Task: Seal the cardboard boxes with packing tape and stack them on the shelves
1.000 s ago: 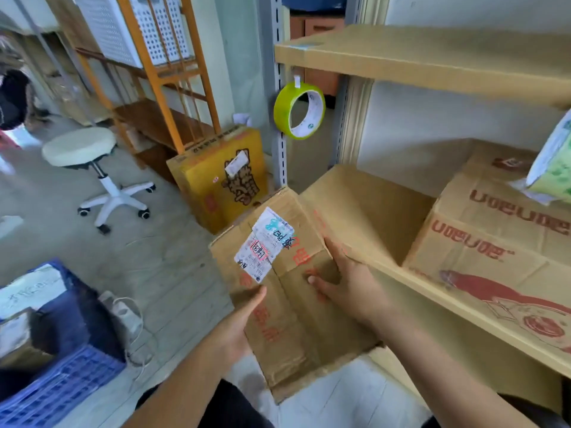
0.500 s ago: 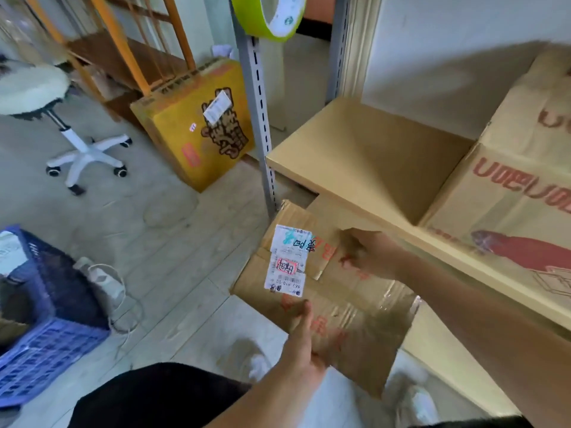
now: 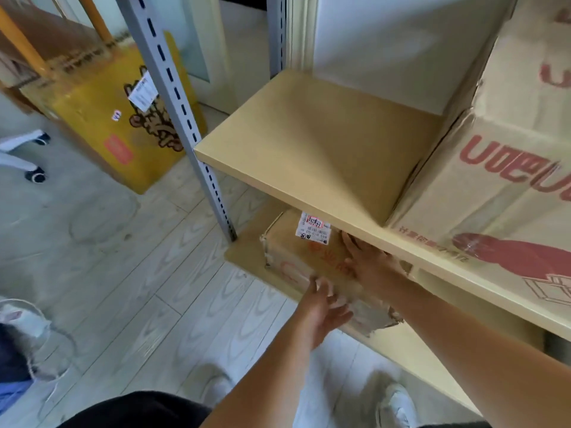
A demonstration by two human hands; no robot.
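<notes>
Cardboard box (image 3: 296,257) with the white shipping label (image 3: 313,228) is sitting on the bottom shelf (image 3: 247,257), lower middle of the frame, half tucked under the middle shelf (image 3: 309,143). Both hands are lying flat on it with fingers spread wide: left hand (image 3: 323,307) on the near edge, right hand (image 3: 370,264) on top toward the right. Big box with red print (image 3: 494,196) is taking up the right of the middle shelf, and a yellow box (image 3: 117,118) is leaning at upper left.
</notes>
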